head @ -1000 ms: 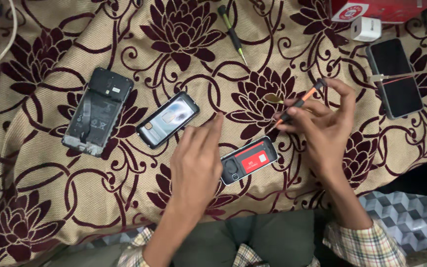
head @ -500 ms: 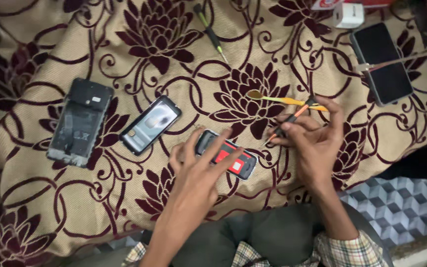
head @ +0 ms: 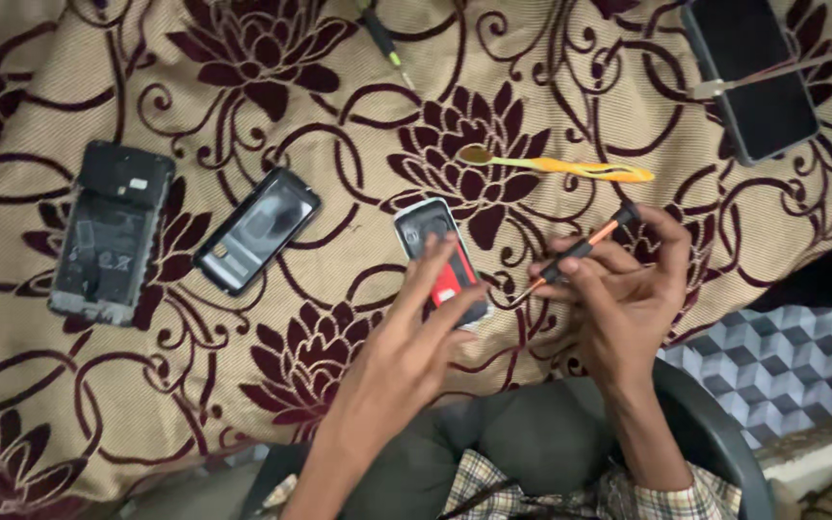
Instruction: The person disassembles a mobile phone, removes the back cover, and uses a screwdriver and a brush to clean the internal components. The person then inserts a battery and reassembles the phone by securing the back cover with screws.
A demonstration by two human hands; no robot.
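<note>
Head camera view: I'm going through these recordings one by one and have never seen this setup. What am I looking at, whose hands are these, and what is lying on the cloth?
There is no machine here. One camera sits on a person's head and looks down, so both hands are that person's own. The left hand rests its fingers on an opened phone with a red part inside. The right hand holds a small orange and black screwdriver, its tip pointing toward that phone. All this lies on a beige cloth with dark red flowers. Also on it: a stripped phone body at the left, a dark phone beside it, a yellow toothbrush, another screwdriver at the top, and a large black phone at the upper right.
</note>
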